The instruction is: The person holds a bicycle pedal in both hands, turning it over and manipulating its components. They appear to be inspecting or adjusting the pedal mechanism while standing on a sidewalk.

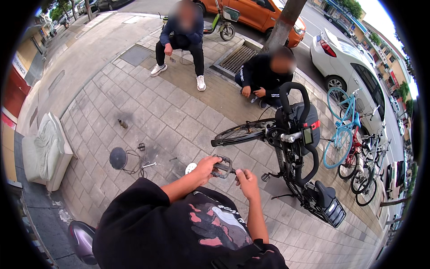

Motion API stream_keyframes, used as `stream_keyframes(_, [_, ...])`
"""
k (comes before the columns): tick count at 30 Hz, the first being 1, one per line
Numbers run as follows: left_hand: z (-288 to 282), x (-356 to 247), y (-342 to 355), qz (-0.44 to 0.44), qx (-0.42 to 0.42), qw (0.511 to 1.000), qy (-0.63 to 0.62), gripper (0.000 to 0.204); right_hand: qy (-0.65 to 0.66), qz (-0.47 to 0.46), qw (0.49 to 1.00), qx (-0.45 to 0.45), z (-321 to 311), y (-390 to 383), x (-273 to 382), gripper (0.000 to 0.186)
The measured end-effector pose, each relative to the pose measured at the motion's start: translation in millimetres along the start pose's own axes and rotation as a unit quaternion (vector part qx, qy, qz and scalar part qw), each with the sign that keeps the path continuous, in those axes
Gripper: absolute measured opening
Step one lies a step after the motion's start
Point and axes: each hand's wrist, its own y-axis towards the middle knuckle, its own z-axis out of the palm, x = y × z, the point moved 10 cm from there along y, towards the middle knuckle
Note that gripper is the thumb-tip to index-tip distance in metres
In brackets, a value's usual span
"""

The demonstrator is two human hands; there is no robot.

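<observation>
In front of my chest I hold a black bicycle pedal (223,167) up in the air. My left hand (207,168) grips its cage from the left side. The fingers of my right hand (247,183) are closed on the short dark shaft that sticks out of the pedal toward the right. To the right, close to my right hand, stands a black bicycle (286,150) with curved handlebars, a small display and a rear rack. One of its own pedals (265,177) shows low on its near side.
A second pedal (141,146), a wrench (149,165), a dark round pad (118,158) and a white disc (191,168) lie on the paving. A small dark bottle (122,123) is farther off. Two people (181,36) (268,78) sit ahead. A cushioned seat (49,150) stands left.
</observation>
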Motion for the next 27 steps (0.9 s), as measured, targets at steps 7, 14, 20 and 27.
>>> stream_keyframes(7, [-11.1, 1.3, -6.0, 0.012, -0.024, 1.000, 0.006, 0.021, 0.037, 0.026, 0.998, 0.054, 24.6, 2.5, -16.8, 0.046])
stream_keyframes(14, [1.3, 17.3, 7.8, 0.010, -0.011, 1.000, -0.003, 0.023, 0.005, 0.013, 1.000, 0.023, -10.6, -14.3, 15.7, 0.040])
stream_keyframes(20, [23.1, 36.3, 16.1, -0.014, 0.016, 0.997, 0.074, 0.023, -0.012, 0.017, 1.000, -0.012, -26.9, -27.4, -29.8, 0.049])
stream_keyframes(27, [40.6, 48.7, 5.9, -0.049, -0.006, 0.984, 0.169, 0.021, 0.072, -0.053, 0.988, -0.125, -36.9, -81.3, -39.7, 0.045])
